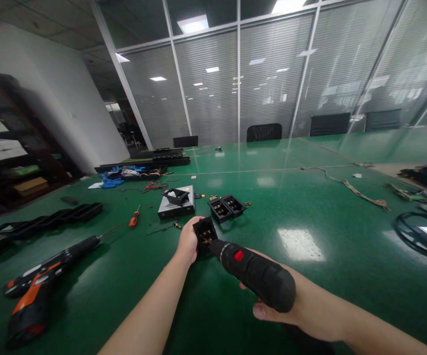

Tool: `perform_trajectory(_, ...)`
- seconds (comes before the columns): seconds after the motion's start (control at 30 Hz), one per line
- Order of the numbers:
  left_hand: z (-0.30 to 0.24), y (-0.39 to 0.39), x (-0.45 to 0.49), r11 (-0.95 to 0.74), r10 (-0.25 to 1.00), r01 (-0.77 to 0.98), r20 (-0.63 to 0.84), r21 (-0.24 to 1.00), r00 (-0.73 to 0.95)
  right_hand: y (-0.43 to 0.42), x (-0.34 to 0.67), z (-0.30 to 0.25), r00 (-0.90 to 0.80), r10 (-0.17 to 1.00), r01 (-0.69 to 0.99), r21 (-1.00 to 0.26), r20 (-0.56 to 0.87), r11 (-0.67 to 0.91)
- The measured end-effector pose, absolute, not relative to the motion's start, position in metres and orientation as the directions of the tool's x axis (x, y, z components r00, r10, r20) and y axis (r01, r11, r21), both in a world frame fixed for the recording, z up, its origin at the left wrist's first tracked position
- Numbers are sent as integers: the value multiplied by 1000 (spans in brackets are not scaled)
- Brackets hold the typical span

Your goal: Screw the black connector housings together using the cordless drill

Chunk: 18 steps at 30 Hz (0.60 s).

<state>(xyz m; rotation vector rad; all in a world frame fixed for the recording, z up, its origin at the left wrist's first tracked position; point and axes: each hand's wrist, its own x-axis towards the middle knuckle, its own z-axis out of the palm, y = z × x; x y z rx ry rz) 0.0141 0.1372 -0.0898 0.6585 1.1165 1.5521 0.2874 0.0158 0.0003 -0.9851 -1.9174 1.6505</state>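
My left hand [189, 241] grips a small black plastic box [203, 228] by its left side, tilted up off the green table. Brass-coloured terminals show inside its open face. A black cordless drill [254, 273] with a red switch on top is in my right hand [291, 301], its nose pointing into the box. The bit's tip is too small to make out against the terminals. Just behind, two similar black boxes [231, 206] with brass parts inside sit side by side on the table.
A silver disc drive [178, 209] carries a black frame [176, 197]. An orange-handled screwdriver [134, 218] lies left of it. Nearer, an orange and black drill [47, 281] rests beside a row of black trays [51, 219]. Black cable [413, 241] and a cord [346, 185] lie right.
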Motion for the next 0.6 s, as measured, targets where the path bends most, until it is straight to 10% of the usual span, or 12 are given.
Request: perform_trajectory(0.6,-83,132,18,73,927,-427,-219,901,-304,0,271,-6,-558,786,135,-964,-264,-228)
